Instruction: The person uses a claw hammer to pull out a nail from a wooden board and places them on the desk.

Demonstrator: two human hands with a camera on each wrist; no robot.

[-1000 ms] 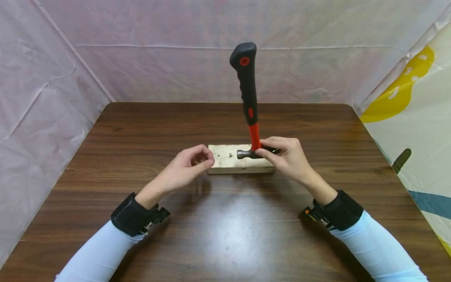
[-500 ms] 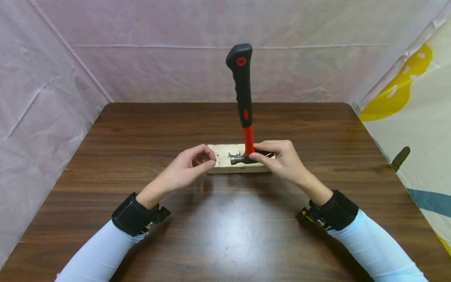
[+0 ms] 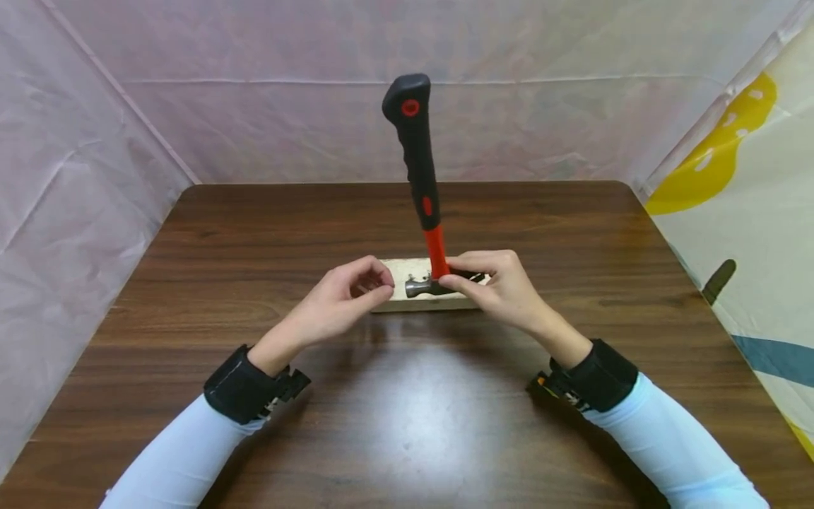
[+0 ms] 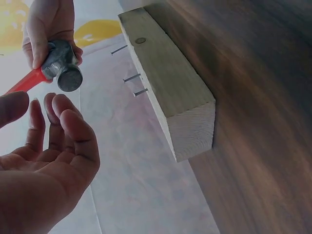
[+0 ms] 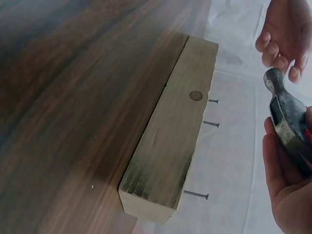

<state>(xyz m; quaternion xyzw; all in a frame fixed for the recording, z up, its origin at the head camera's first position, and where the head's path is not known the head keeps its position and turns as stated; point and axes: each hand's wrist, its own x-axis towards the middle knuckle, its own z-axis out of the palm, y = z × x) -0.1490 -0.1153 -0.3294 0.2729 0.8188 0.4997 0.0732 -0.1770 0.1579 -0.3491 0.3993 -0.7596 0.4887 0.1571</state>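
My right hand grips a hammer by its dark metal head, thumb in front. The black-and-red handle points upward, leaning slightly left, and the round striking face points left. Below the head lies a pale wooden block. Three nails stand partly driven into its top; one nail shows near an end in the right wrist view. Both wrist views show the hammer head apart from the nails. My left hand hovers by the block's left end, fingers loosely curved, holding nothing; in the left wrist view the hammer's face is near its fingertips.
The block rests on a brown wood-grain table. Behind the table hangs a pale sheet, and a patterned sheet hangs at the right. Black straps with small cameras circle both wrists.
My right hand has carried the hammer left and slightly nearer to me, toward the left hand. The handle leans more to the left. My left hand has barely moved.
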